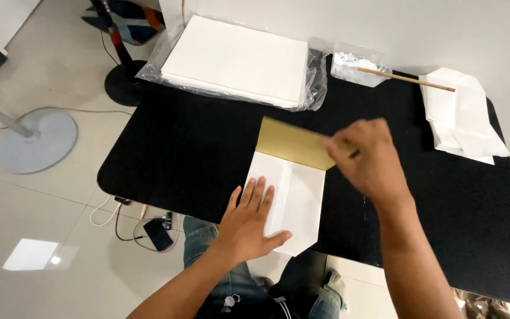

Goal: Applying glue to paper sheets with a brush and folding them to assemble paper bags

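Note:
A folded white paper [295, 201] lies on the black table [184, 153] near its front edge. My left hand [249, 221] presses flat on the paper's lower left part, fingers spread. A flat gold-brown card [290, 143] lies across the paper's top edge. My right hand [370, 156] is closed on the card's right end, fingers pinched over it.
A stack of white sheets in a clear plastic bag [237, 59] sits at the back. A small clear tray with white paste [355, 65] and a wooden stick [405, 78] is at the back right, beside folded white papers [461, 115]. Floor stands [33, 139] and cables are to the left.

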